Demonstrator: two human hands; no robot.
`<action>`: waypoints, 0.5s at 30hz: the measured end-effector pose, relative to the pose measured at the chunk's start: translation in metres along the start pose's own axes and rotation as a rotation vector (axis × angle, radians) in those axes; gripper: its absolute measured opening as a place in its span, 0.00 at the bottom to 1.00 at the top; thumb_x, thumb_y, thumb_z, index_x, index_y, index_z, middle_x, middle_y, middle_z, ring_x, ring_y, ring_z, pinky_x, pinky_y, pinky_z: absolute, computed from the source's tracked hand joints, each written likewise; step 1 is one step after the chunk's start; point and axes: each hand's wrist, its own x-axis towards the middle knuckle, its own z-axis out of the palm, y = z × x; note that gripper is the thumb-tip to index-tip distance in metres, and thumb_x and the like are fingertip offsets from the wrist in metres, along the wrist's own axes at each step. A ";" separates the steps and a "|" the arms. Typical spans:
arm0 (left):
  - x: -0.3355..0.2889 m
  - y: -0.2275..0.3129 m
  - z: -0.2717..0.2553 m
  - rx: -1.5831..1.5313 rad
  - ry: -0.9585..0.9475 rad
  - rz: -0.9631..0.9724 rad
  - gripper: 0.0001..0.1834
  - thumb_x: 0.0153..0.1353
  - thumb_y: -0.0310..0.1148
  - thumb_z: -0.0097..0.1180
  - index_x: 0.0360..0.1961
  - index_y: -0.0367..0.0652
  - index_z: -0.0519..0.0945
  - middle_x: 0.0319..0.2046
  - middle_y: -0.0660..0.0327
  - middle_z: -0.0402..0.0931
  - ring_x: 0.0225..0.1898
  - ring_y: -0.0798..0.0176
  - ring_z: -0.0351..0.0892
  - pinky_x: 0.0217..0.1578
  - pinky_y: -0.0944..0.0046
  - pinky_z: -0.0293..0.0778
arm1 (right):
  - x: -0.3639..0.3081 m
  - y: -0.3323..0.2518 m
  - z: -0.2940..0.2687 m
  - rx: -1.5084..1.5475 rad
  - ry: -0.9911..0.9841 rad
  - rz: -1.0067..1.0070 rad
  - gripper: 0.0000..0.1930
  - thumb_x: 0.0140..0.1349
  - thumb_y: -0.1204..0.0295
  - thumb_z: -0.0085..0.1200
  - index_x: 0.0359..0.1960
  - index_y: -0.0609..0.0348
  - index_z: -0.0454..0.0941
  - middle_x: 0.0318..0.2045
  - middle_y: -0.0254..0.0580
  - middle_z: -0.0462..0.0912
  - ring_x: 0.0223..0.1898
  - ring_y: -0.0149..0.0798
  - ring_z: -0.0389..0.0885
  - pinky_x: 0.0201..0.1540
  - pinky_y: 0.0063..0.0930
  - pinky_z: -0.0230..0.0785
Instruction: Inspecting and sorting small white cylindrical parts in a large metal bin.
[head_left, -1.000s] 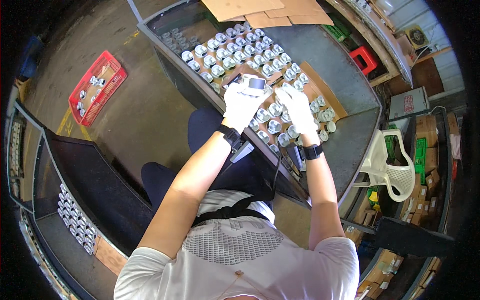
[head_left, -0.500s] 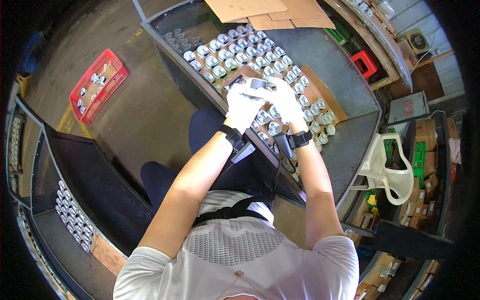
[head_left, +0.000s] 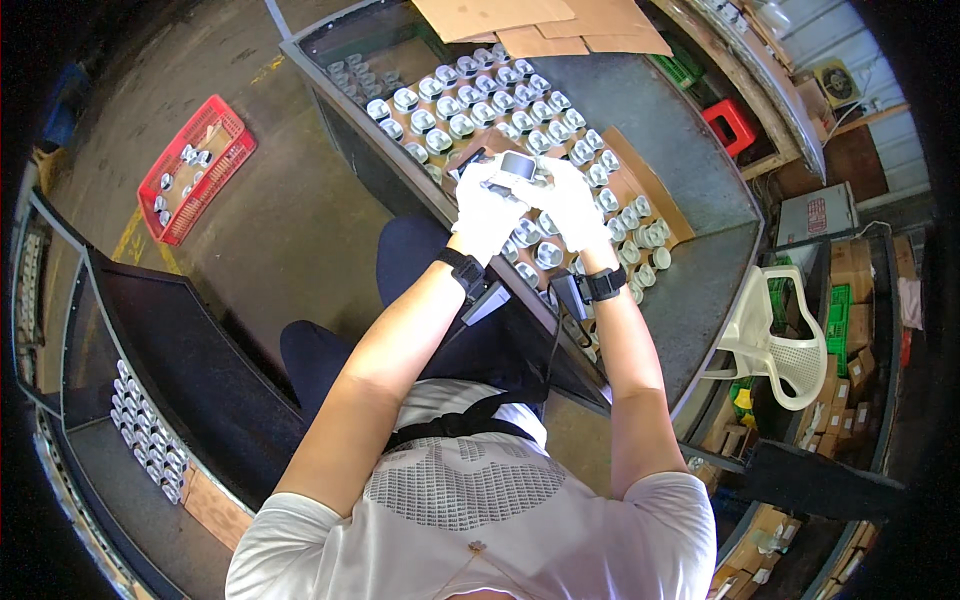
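Observation:
Over the bench my two white-gloved hands meet around a metal piston (head_left: pixel 517 166), its greyish face turned upward. My left hand (head_left: pixel 486 208) closes on its near left side. From the right, my right hand (head_left: pixel 568 202) grips it with bent fingers; the exact fingertip contact is washed out by glare. Below and around the hands, several silver pistons (head_left: pixel 461 126) stand in rows on brown cardboard (head_left: pixel 640 185). A small dark item (head_left: pixel 466 160) shows beside my left fingers, too unclear to name.
A raised dark metal rim (head_left: pixel 375 140) edges the bench on my side. On the floor at left lies a red crate (head_left: pixel 240 140) with several pistons. More pistons (head_left: pixel 148 435) stand on a lower-left bench. A white plastic chair (head_left: pixel 790 340) is at right, loose cardboard sheets (head_left: pixel 590 25) at the far edge.
The piston has turned in my hands, so more of its greyish face shows now. Both hands have stayed in nearly the same place.

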 end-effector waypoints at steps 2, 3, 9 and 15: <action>0.000 -0.001 -0.002 0.173 0.012 0.071 0.27 0.47 0.17 0.69 0.48 0.41 0.73 0.44 0.58 0.77 0.44 0.64 0.80 0.42 0.63 0.82 | -0.001 0.005 0.000 -0.051 -0.013 -0.028 0.33 0.54 0.54 0.68 0.56 0.65 0.78 0.51 0.53 0.81 0.53 0.47 0.79 0.57 0.39 0.70; 0.000 -0.001 -0.002 0.163 0.023 0.082 0.27 0.46 0.17 0.70 0.48 0.41 0.74 0.45 0.58 0.77 0.44 0.64 0.80 0.43 0.63 0.82 | 0.000 0.007 -0.002 -0.090 -0.047 -0.036 0.35 0.54 0.52 0.67 0.59 0.63 0.75 0.54 0.54 0.80 0.56 0.49 0.78 0.59 0.40 0.69; -0.001 0.011 0.002 -0.081 -0.018 -0.064 0.27 0.43 0.18 0.73 0.47 0.39 0.77 0.47 0.57 0.77 0.47 0.61 0.79 0.46 0.62 0.81 | -0.009 0.013 0.007 -0.052 -0.017 -0.036 0.36 0.53 0.56 0.68 0.61 0.61 0.73 0.54 0.53 0.80 0.56 0.49 0.78 0.60 0.40 0.69; -0.002 0.028 -0.001 -0.009 -0.001 -0.023 0.20 0.46 0.25 0.74 0.42 0.38 0.81 0.39 0.58 0.81 0.43 0.62 0.82 0.44 0.63 0.81 | -0.013 -0.023 -0.010 0.030 -0.074 -0.005 0.34 0.55 0.57 0.68 0.61 0.61 0.73 0.54 0.52 0.80 0.55 0.48 0.79 0.58 0.38 0.71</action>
